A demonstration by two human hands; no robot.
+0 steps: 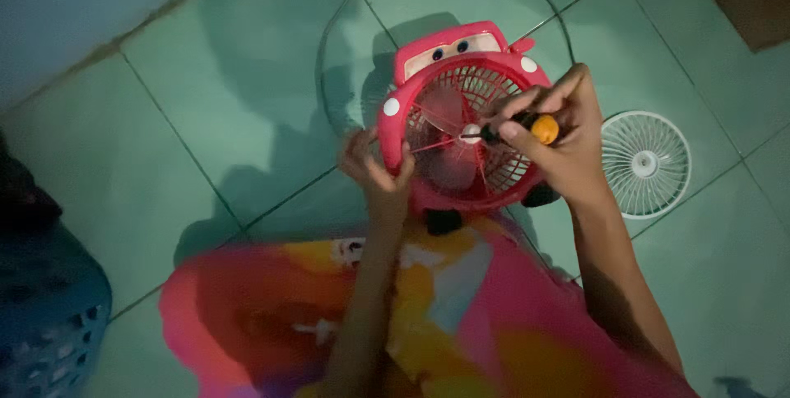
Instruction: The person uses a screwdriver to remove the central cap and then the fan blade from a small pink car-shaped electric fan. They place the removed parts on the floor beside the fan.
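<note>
A small red fan shaped like a cartoon car [461, 114] stands on the green tiled floor, its front grille off and the pink blades showing. My left hand [374, 172] grips the fan's left rim. My right hand [559, 134] holds a screwdriver with an orange and black handle [531, 128], its tip at the white hub in the middle of the blades.
A round white fan grille [646, 163] lies flat on the tiles right of the fan. A thin cable [329, 60] loops behind the fan. A blue slotted basket [49, 316] sits at the lower left. My bright pink and yellow garment [428, 324] fills the bottom.
</note>
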